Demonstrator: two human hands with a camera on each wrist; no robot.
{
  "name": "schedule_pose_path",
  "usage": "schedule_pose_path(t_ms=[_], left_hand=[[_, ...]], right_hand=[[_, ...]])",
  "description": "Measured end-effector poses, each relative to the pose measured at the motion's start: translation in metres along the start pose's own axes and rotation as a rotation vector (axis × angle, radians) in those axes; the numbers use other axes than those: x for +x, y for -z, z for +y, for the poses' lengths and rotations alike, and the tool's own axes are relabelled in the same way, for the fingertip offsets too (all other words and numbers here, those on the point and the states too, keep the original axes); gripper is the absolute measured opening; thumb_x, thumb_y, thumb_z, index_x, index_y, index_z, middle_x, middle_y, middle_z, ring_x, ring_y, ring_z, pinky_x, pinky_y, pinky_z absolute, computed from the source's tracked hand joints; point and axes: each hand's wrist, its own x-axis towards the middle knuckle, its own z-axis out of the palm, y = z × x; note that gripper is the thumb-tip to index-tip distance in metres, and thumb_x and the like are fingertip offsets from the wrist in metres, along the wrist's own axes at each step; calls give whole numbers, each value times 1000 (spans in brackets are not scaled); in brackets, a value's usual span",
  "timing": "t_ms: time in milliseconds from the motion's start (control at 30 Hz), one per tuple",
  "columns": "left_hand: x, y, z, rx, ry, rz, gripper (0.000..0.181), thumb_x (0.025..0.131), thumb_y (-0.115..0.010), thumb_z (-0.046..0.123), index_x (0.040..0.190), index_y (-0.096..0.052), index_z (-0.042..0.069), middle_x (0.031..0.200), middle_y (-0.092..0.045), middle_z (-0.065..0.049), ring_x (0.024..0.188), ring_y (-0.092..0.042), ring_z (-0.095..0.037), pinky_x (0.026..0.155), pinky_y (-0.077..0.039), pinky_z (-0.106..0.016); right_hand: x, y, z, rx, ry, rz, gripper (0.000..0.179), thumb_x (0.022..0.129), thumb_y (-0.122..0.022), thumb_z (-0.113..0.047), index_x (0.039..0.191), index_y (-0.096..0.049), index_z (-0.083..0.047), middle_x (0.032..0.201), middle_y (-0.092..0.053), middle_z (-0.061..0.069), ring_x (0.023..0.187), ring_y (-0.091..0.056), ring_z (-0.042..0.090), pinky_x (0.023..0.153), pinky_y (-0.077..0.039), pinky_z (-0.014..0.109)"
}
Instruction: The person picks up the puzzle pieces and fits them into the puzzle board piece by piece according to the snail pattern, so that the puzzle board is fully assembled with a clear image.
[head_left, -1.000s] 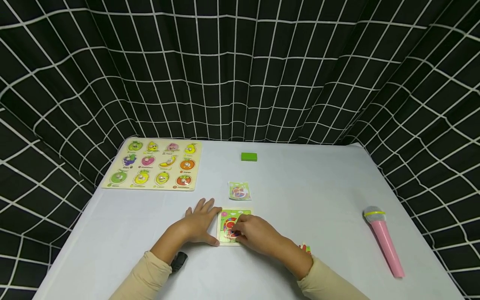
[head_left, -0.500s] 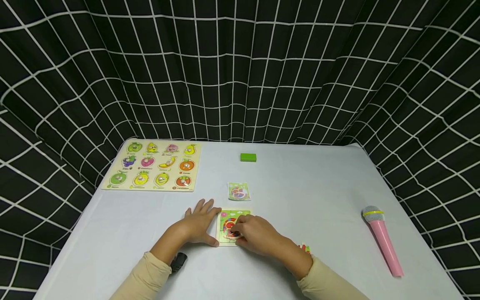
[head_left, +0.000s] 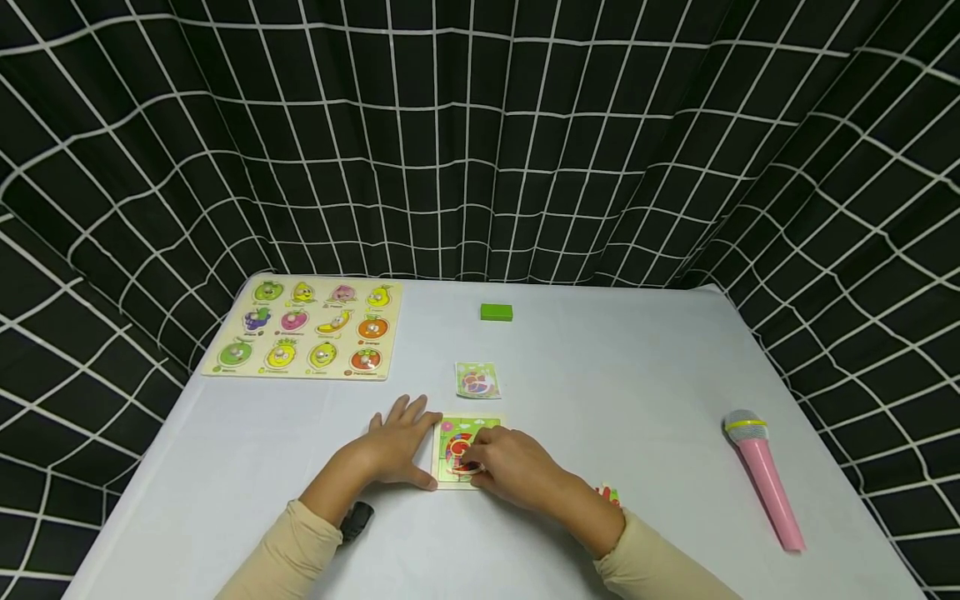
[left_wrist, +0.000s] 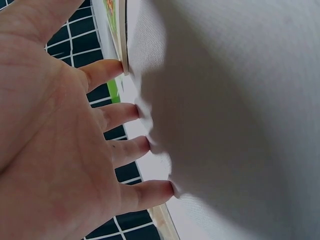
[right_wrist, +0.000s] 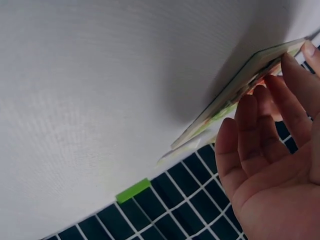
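A small square jigsaw puzzle (head_left: 447,437) with a green background and a round multicoloured picture lies flat on the white table. My left hand (head_left: 397,447) is spread at its left side, fingers fairly straight; the thumb and index finger touch the board's edge (left_wrist: 122,45). Over the right part of the puzzle, my right hand (head_left: 517,468) bends its thumb and index finger onto a red puzzle piece (head_left: 465,468) and appears to pinch it. The right fingers hide much of that piece. In the right wrist view, the other right fingers hang loosely curled.
A printed card (head_left: 477,381) lies behind the puzzle, with a green block (head_left: 497,312) farther back. Red and green pieces (head_left: 608,495) sit beside the right forearm. A fruit knob puzzle (head_left: 303,329) is at the back left; a pink microphone (head_left: 771,492) is at right.
The right fingers shift slightly over the puzzle, and the piece under them sits at a slightly different angle. The left hand stays in place.
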Motion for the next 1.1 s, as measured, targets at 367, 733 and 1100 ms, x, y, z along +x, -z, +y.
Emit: schedule_pose_path(t_ms=[367, 733, 1100], left_hand=[[-1, 0, 1, 5, 0, 0, 96, 68, -85, 46, 146, -40, 13, 159, -21, -18, 146, -12, -44, 106, -20, -72], [-1, -2, 1, -6, 0, 3, 97, 67, -86, 46, 145, -40, 14, 159, -20, -18, 146, -12, -44, 106, -20, -72], [-3, 0, 1, -11, -1, 3, 97, 66, -86, 46, 146, -40, 14, 159, -20, -18, 146, -11, -43, 107, -19, -72]], right_hand=[[-5, 6, 2, -31, 29, -21, 26, 82, -78, -25, 107, -76, -21, 103, -71, -6, 92, -67, 11, 77, -54, 31], [-32, 24, 18, 29, -69, -31, 27, 80, -78, -25, 105, -74, -16, 101, -70, -6, 91, -64, 10, 77, -53, 33], [-93, 43, 47, 31, -248, -74, 44, 71, -85, -32, 110, -71, -16, 109, -67, -3, 97, -62, 16, 76, -52, 38]])
